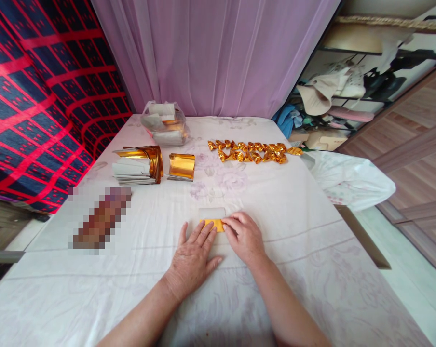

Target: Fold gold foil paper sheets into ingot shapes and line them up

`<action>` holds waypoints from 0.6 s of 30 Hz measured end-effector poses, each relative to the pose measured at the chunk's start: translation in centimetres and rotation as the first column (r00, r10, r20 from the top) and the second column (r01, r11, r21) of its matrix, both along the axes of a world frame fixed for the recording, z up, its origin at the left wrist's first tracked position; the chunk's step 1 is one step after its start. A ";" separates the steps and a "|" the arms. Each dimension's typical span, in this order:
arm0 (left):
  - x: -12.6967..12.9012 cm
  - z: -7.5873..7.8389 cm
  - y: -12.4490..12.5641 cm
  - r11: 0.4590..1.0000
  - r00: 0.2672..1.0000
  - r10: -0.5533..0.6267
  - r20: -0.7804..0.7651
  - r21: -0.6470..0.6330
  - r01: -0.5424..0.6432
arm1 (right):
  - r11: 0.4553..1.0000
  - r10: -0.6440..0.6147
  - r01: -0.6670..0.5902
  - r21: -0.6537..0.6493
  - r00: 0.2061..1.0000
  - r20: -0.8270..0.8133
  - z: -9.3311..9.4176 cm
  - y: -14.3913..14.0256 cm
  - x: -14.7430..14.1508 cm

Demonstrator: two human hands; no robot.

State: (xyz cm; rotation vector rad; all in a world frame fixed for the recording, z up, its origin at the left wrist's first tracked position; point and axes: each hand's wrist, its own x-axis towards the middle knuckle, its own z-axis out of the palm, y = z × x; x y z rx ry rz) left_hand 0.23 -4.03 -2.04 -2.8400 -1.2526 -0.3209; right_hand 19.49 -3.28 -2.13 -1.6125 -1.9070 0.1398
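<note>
A small sheet of gold foil paper [218,227], partly folded, lies on the cloth in front of me. Its pale grey part [212,212] faces up at the far side, with the gold band nearer to me. Spread flat, the fingers of my left hand [196,255] rest on the gold band, the thumb apart from it. My right hand [245,236] pinches the right end of the same sheet between thumb and fingers. Beyond lie a small stack of gold foil sheets [182,166] and a larger fanned stack of foil paper [134,168].
Folded gold foil pieces [254,152] lie in rows at the back right. A clear bag of foil paper [165,125] stands at the back left. A blurred patch [104,219] hides something at left. A white plastic bag [355,180] hangs by the table's right edge.
</note>
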 end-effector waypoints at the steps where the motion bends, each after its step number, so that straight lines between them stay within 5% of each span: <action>1: 0.0 0.0 0.0 1.000 1.000 0.000 -0.001 -0.001 0.000 | 1.000 -0.003 0.003 -0.002 1.000 -0.001 0.0 0.0 -0.1; 18: -0.7 0.4 -0.1 1.000 1.000 0.021 -0.006 0.007 -0.021 | 0.999 -0.044 0.044 -0.006 0.999 0.019 0.0 0.0 -0.3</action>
